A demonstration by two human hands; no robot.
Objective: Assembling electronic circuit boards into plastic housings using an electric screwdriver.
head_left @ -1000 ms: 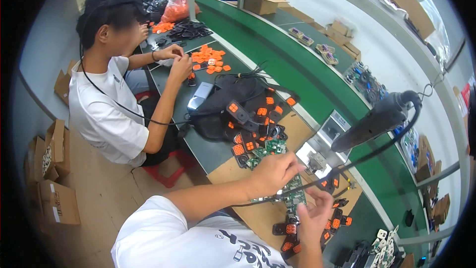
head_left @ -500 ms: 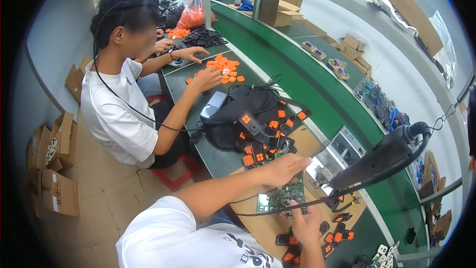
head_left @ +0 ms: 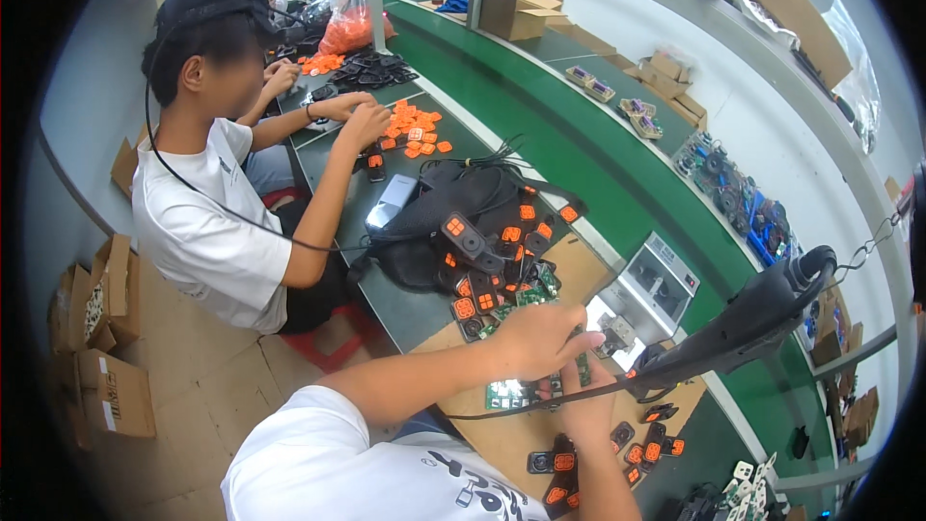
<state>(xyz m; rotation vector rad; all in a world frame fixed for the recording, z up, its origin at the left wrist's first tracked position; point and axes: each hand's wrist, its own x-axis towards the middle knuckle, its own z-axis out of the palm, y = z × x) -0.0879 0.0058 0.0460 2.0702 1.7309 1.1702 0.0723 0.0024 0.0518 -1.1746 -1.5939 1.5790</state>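
A green circuit board (head_left: 511, 394) with silvery patches is held over the brown work mat, partly covered by my hands. My left hand (head_left: 540, 338) is closed on its upper part, thumb toward the right, most fingers hidden. Just below, my right hand (head_left: 586, 407) grips the board's lower right side. Black remote-like units with orange pads (head_left: 475, 243) are heaped beyond my left hand, with more green boards (head_left: 540, 280) among them. Several similar black units (head_left: 651, 449) are scattered right of my right forearm. A thin black cable passes in front of the board and my right hand.
A black hanging power screwdriver (head_left: 743, 318) slants in from the right. Behind my hands stands a grey-white bench device (head_left: 656, 280). A black bag (head_left: 424, 232) and phone (head_left: 393, 201) lie left, near a co-worker (head_left: 222, 193) handling orange pads (head_left: 415, 125). A green conveyor (head_left: 540, 125) runs behind.
My hands have drawn closer together on the circuit board, covering more of it. The co-worker's hands have come together, near the orange pads. The whole view has shifted slightly.
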